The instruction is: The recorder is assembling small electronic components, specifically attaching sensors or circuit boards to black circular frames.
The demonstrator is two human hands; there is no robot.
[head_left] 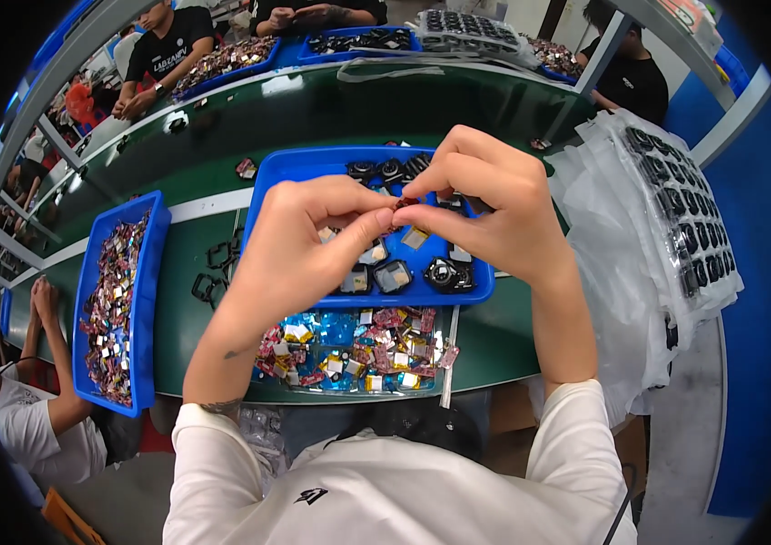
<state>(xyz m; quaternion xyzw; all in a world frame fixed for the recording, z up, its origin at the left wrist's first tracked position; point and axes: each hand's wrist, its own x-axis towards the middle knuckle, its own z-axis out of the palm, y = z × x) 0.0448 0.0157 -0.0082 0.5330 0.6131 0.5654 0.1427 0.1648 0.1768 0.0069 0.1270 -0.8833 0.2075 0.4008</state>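
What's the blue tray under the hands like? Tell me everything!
The blue tray is wide and shallow, with rounded corners and a raised rim, and looks like plastic. It sits on the green table. Black parts lie inside, some showing pale pieces. The left hand and right hand are over it, hiding some; I can't tell if they touch it.

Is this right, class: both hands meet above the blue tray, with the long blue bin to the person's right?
No: the head view shows the long blue bin on the person's left. The left hand and right hand meet above the tray.
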